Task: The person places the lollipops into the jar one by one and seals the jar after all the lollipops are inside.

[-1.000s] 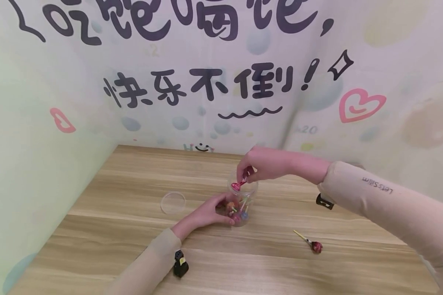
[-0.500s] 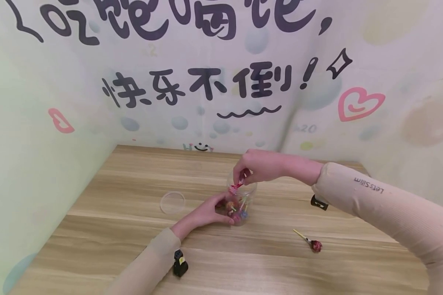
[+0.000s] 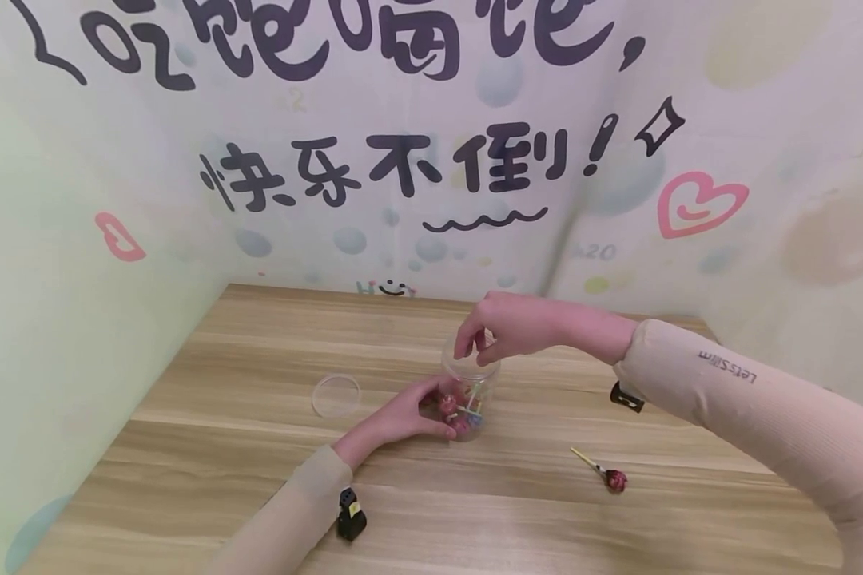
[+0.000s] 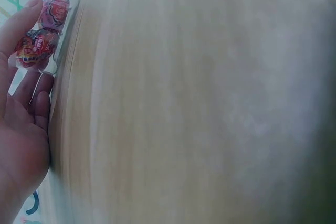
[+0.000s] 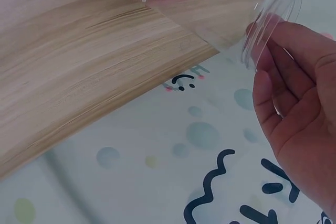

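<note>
A clear plastic jar (image 3: 486,386) stands upright on the table with several wrapped lollipops (image 3: 449,406) at its bottom. My left hand (image 3: 401,414) grips it low on its left side, thumb and fingers around the wall. In the left wrist view, red-wrapped lollipop heads (image 4: 37,48) show through the plastic beside the thumb. Over the jar's mouth is my right hand (image 3: 516,323), its fingers loosely bent and holding nothing. The right wrist view has those fingers at the threaded rim (image 5: 270,27). One more lollipop (image 3: 615,480), dark red with a yellow stick, lies right of the jar.
A round clear lid (image 3: 336,396) lies flat to the left of the jar. The wood-grain table (image 3: 259,343) meets a printed wall covering (image 3: 316,239) at its back and left. Black devices (image 3: 351,515) are strapped at both wrists.
The red lollipop pinched in my right hand has been let go and dropped into the jar; the right fingers have loosened. My left hand has kept its grip on the jar.
</note>
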The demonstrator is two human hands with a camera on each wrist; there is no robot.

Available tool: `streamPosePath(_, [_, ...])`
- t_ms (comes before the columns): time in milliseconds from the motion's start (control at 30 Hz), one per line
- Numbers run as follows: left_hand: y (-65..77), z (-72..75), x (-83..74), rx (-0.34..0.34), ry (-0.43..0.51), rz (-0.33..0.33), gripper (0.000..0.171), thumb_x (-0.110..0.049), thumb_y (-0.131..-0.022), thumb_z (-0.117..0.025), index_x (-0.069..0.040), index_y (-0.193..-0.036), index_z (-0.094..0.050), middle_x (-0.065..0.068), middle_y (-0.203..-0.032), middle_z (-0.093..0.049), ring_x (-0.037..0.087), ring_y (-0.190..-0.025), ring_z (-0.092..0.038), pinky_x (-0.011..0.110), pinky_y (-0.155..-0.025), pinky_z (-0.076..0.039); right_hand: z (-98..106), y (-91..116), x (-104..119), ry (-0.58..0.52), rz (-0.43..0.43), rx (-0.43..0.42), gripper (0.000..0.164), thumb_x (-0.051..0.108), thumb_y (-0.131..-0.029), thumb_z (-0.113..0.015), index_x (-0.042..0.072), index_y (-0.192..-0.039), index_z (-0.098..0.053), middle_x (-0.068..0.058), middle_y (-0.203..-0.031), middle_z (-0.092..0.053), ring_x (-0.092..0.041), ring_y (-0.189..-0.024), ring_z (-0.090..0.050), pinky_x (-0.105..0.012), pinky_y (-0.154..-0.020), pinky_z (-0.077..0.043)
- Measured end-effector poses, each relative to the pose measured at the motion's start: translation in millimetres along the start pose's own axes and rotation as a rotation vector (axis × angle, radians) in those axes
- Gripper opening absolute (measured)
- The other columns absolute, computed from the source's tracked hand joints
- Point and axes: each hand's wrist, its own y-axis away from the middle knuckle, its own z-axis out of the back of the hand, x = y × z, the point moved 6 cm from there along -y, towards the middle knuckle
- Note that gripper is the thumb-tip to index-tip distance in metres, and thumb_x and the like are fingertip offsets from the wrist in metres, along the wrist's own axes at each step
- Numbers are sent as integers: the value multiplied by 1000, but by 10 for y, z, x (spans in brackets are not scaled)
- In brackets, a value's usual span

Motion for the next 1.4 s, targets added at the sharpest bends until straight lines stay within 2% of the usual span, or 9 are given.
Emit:
streamPosePath(200, [4, -12, -7, -4, 14, -3, 67, -21, -78, -85, -24, -137, -53, -2, -131, -60, 14, -114, -54, 38, -104, -42, -5, 21, -10, -8, -5, -7, 21, 6, -86, -73, 16, -104, -76, 6, -98, -76, -1, -83, -64, -21, -77, -53])
streamPosePath(367, [2, -11, 13, -4, 7, 8, 67, -21, -77, -85, -25, -136, -53, -4, -129, -61, 12, -113, -54, 34, -103, -42, 12, 36, -2, -30, -15, -25, 21, 7, -86, -73, 15, -105, -76, 5, -100, -76, -2, -84, -65, -22, -76, -53])
streamPosePath(667, [-13, -7, 20, -2, -11, -21, 69, -23, -77, -85, -23, -139, -53, -4, -130, -60, 13, -117, -54, 31, -105, -42, 123, 138, -39, -54, -11, -127, 19, 9, -87, -72, 17, -104, -76, 7, -99, -76, -2, -85, -66, -23, -72, -52])
streamPosePath(867, [-6, -2, 14, -8, -21, -23, 71, -23, -77, -85, -20, -140, -51, -1, -133, -60, 13, -120, -54, 31, -106, -42, 215, 293, -89, -83, 5, -248, 19, 8, -87, -73, 16, -104, -75, 5, -100, -76, -5, -85, -66, -23, -70, -53])
streamPosePath(1033, [1, 3, 2, -14, -35, -29, 71, -23, -77, -85, -17, -140, -52, 4, -131, -61, 17, -119, -54, 34, -105, -43, 233, 447, -186, -101, -43, -329, 20, 7, -86, -73, 17, -104, -76, 7, -97, -75, -4, -84, -65, -24, -70, -54])
streamPosePath(1233, [11, 11, 21, -25, -55, 11, 77, -24, -76, -86, -16, -143, -50, 4, -131, -61, 16, -118, -54, 35, -106, -42, 172, 661, -332, -133, -105, -390, 20, 9, -88, -73, 19, -105, -75, 8, -99, -75, -2, -82, -65, -24, -72, -55])
streamPosePath(1400, [7, 8, 30, -26, -60, 9, 76, -24, -76, -86, -16, -142, -50, 4, -132, -60, 17, -120, -53, 36, -107, -42, 53, 873, -473, -129, -161, -426, 22, 12, -88, -74, 26, -105, -74, 12, -102, -75, 1, -84, -66, -23, -75, -56])
